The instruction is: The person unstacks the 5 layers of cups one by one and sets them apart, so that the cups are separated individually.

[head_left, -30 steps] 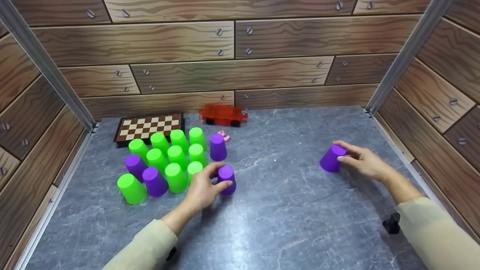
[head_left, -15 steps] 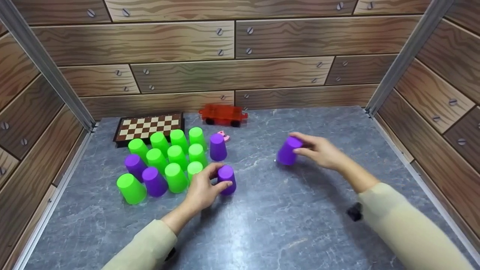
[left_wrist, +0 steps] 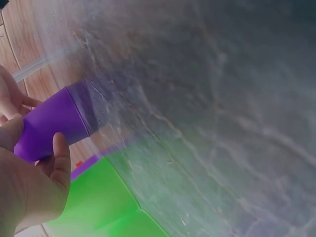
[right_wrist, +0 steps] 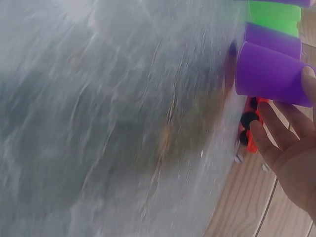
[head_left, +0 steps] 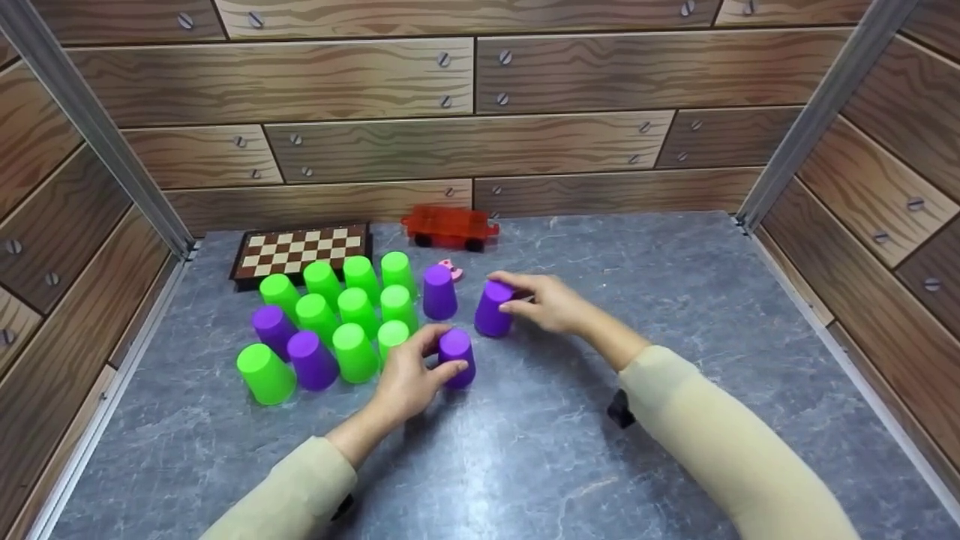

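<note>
In the head view my left hand (head_left: 409,384) grips an upside-down purple cup (head_left: 457,360) at the front right of a group of cups. My right hand (head_left: 553,304) pinches another upside-down purple cup (head_left: 493,311) by its upper part, just right of a third purple cup (head_left: 439,294). Whether the right hand's cup touches the table, I cannot tell. Several green cups (head_left: 355,356) stand upside down in rows to the left, with one purple cup (head_left: 274,330) and another purple cup (head_left: 313,364) among them.
Behind the cups lies a checkered board (head_left: 300,251). A red toy wagon (head_left: 450,225) stands near the back wall, with a small pink piece (head_left: 451,270) in front of it. Wood-patterned walls (head_left: 570,142) enclose the grey table (head_left: 675,300) at the back and sides.
My right hand has carried its purple cup leftward across the table, from the far right to beside the other purple cups. The left hand stays on its cup in the same place.
</note>
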A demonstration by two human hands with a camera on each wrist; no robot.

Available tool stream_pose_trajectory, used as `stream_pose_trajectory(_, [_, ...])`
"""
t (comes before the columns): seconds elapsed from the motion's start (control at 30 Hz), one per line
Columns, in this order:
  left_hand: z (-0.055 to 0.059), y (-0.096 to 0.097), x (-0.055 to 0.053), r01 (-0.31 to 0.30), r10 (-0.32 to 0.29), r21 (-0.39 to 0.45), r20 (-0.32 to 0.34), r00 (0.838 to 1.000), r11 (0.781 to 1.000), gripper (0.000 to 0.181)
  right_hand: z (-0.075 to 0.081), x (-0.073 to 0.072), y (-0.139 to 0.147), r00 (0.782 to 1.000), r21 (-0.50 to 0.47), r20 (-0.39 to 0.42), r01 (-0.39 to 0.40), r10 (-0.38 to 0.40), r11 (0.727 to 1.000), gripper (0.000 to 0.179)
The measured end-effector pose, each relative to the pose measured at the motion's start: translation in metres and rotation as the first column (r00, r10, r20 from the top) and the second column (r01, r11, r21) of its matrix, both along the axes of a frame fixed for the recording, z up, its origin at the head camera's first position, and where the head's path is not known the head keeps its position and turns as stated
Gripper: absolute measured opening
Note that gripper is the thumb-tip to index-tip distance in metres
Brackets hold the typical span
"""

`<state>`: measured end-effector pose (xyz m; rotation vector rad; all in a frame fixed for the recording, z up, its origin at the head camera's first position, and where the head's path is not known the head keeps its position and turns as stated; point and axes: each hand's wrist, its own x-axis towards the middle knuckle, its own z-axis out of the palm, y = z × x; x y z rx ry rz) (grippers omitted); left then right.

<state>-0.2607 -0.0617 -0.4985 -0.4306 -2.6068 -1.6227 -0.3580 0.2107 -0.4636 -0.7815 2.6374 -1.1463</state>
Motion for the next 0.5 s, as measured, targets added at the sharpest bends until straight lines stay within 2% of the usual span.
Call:
stream_pose_trajectory(0.3, [-0.002,0.002,0.002,0.01,-0.01,-0.011,-0.007,1.0,1.0,0.044,-0.007,0.002,-0.016,1.0,0.018,0.006,-0.002,0.002,1.0,0.061])
stream_pose_trajectory(0.5, [0.0,0.006,0.0,-0.007,0.007,-0.037,0.023,1.0,0.999,0.049,-0.003,0.006,-0.009,1.0,0.011,-0.021,0.019,-0.019,1.0,0.072])
